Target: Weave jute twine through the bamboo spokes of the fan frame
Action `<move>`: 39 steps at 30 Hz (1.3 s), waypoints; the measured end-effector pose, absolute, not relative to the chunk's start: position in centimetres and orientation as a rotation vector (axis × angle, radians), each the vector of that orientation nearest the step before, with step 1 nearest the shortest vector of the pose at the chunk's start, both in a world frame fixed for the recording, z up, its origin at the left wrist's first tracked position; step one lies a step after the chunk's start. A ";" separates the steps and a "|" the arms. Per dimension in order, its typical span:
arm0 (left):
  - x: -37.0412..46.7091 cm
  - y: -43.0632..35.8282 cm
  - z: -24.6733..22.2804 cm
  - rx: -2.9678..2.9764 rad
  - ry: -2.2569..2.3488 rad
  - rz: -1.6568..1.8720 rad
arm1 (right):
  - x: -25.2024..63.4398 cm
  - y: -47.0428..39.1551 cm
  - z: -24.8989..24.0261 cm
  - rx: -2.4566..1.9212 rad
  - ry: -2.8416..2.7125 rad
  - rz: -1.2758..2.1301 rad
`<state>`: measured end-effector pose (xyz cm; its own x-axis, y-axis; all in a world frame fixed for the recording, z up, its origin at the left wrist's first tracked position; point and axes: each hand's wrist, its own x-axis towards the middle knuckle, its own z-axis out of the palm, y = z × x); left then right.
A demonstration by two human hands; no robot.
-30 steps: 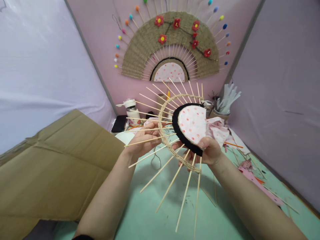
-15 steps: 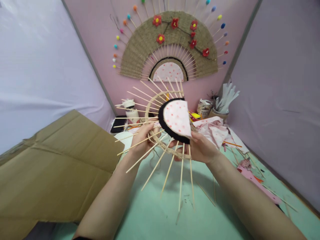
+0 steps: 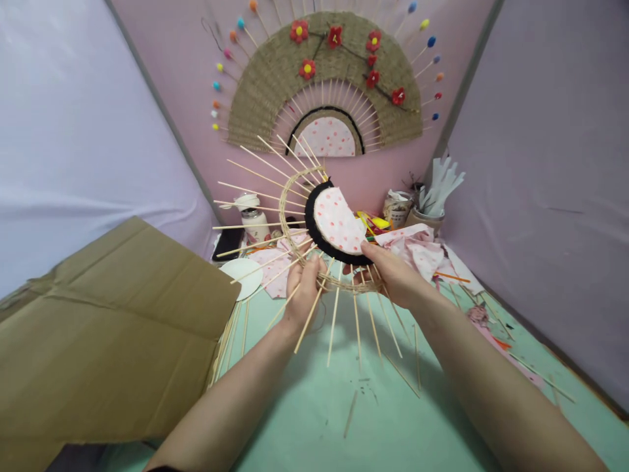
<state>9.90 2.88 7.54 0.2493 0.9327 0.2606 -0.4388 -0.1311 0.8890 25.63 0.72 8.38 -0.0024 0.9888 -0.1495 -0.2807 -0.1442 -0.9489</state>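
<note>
Both my hands hold a half-round fan frame [image 3: 338, 219] above the table, tilted with its flat edge toward the upper right. Its centre is pink dotted cloth with a black rim, and thin wooden sticks spread out from it. A band of twine [image 3: 285, 196] is woven across the sticks in an arc. My right hand [image 3: 386, 272] grips the lower right corner, thumb on the cloth, other fingers behind. My left hand [image 3: 305, 288] is closed at the lower part of the twine band, thumb and fingers pinched among the sticks. A loose strand of twine hangs below it.
A finished fan [image 3: 327, 72] with red flowers hangs on the pink back wall. Cardboard [image 3: 113, 334] lies at left. Jars [image 3: 253, 223], a can [image 3: 398, 208], a pot of white strips [image 3: 442, 190], dotted cloth [image 3: 410, 246] and loose sticks lie around the green table [image 3: 383, 426].
The fan frame has turned anticlockwise and shifted slightly left. My left hand has moved down and right along the twine band; my right hand keeps its corner.
</note>
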 end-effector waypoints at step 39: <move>2.3 6.1 13.1 1.558 0.781 1.104 | 31.3 2.8 7.2 -1.307 -0.760 0.977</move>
